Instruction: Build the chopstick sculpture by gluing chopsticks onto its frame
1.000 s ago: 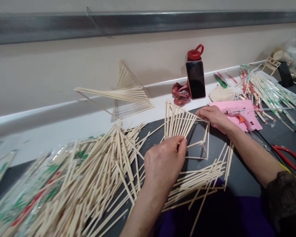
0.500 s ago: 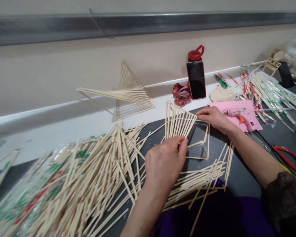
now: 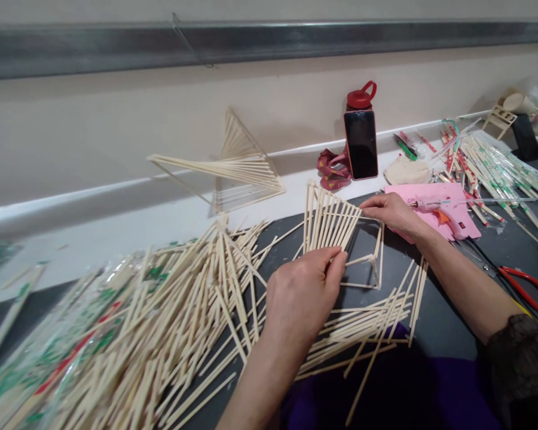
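A stick structure (image 3: 334, 221) with a fan of pale wooden sticks stands on the dark table, its open square frame reaching to the right. My left hand (image 3: 307, 292) is closed, thumb and forefinger pinching the lower end of the fan's sticks. At the fan's upper right corner, my right hand (image 3: 397, 215) pinches the stick ends between thumb and fingers. Loose sticks (image 3: 367, 325) lie in front of the structure. Just right of my right hand, a pink glue gun (image 3: 443, 218) rests on a pink sheet (image 3: 392, 190).
A large heap of sticks (image 3: 183, 310) and plastic packets cover the left. A finished-looking twisted stick model (image 3: 251, 173) stands behind. A phone (image 3: 361, 145) leans on a red-capped bottle (image 3: 359, 98). Red-handled pliers (image 3: 526, 289) and wrapped sticks (image 3: 488, 173) lie right.
The whole view has shifted slightly, so things appear a little further right. Both hands keep their places on the stick structure.
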Action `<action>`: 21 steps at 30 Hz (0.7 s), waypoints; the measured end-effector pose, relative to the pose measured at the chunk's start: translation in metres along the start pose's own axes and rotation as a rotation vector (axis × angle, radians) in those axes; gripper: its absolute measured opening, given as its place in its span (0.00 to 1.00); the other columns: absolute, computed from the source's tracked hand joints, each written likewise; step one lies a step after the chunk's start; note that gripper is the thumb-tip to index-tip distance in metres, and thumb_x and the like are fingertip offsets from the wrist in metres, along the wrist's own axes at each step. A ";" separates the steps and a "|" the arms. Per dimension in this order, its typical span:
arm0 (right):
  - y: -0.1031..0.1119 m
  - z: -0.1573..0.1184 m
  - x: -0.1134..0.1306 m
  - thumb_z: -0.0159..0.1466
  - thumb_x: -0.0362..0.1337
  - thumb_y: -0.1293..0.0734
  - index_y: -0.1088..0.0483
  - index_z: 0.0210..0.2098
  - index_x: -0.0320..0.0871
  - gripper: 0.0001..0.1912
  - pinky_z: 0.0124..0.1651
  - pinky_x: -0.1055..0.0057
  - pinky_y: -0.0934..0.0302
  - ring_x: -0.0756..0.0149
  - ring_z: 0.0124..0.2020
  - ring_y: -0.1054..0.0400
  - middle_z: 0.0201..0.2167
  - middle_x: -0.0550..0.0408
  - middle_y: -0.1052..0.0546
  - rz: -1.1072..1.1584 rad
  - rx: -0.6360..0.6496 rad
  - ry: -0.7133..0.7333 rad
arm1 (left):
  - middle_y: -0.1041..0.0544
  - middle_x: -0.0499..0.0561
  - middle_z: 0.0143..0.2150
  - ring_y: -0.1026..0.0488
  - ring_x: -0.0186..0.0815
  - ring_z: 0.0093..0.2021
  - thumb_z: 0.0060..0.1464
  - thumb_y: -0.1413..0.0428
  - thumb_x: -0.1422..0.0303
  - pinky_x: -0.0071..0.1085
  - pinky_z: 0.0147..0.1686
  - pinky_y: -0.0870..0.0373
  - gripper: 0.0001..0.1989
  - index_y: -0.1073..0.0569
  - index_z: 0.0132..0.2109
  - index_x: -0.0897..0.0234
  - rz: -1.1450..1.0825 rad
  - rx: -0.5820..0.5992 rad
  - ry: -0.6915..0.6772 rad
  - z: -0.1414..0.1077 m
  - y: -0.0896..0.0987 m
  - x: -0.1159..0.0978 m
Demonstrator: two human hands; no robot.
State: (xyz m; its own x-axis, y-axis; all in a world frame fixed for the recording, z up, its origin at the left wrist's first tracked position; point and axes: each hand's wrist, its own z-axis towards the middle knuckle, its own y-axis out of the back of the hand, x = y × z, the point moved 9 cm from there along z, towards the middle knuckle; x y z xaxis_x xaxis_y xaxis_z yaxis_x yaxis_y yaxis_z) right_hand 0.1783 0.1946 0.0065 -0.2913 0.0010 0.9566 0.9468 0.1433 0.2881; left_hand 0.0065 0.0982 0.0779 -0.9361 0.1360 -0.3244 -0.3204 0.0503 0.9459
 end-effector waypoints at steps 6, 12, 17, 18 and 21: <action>-0.001 -0.002 0.003 0.54 0.38 0.32 0.20 0.32 0.39 0.11 0.37 0.70 0.38 0.65 0.34 0.30 0.32 0.51 0.20 -0.003 0.004 0.001 | 0.18 0.49 0.44 0.21 0.41 0.43 0.61 0.51 0.64 0.32 0.41 0.31 0.14 0.20 0.45 0.54 -0.012 0.033 0.006 -0.002 -0.001 -0.001; -0.002 -0.002 0.002 0.54 0.39 0.32 0.21 0.34 0.38 0.12 0.38 0.69 0.39 0.66 0.32 0.31 0.31 0.51 0.20 -0.004 0.013 -0.006 | 0.18 0.50 0.44 0.21 0.42 0.44 0.62 0.52 0.66 0.35 0.45 0.30 0.15 0.20 0.44 0.57 -0.021 0.068 -0.013 -0.003 -0.005 -0.004; -0.002 -0.002 0.001 0.54 0.40 0.32 0.21 0.35 0.38 0.13 0.38 0.69 0.38 0.66 0.32 0.30 0.32 0.52 0.20 -0.001 0.017 -0.012 | 0.18 0.51 0.45 0.21 0.43 0.44 0.62 0.52 0.67 0.38 0.45 0.29 0.16 0.20 0.46 0.58 -0.009 0.086 -0.017 -0.002 -0.006 -0.005; -0.002 -0.002 0.001 0.54 0.40 0.32 0.21 0.35 0.38 0.13 0.38 0.69 0.38 0.66 0.32 0.30 0.32 0.51 0.20 -0.006 0.017 -0.013 | 0.18 0.51 0.45 0.21 0.43 0.45 0.62 0.52 0.67 0.38 0.45 0.29 0.16 0.21 0.46 0.58 -0.012 0.093 -0.024 -0.002 -0.007 -0.005; -0.002 -0.002 0.001 0.55 0.39 0.32 0.21 0.34 0.38 0.13 0.38 0.69 0.39 0.66 0.32 0.31 0.31 0.52 0.20 -0.022 0.017 -0.006 | 0.18 0.52 0.45 0.21 0.43 0.45 0.62 0.53 0.66 0.38 0.45 0.29 0.16 0.21 0.46 0.59 -0.029 0.095 -0.051 -0.002 -0.008 -0.006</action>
State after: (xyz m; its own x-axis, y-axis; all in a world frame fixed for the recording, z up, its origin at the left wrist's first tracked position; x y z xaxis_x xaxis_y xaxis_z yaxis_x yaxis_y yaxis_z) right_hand 0.1766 0.1928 0.0073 -0.3125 0.0035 0.9499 0.9379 0.1599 0.3080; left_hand 0.0145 0.0953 0.0729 -0.9171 0.1836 -0.3539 -0.3301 0.1481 0.9323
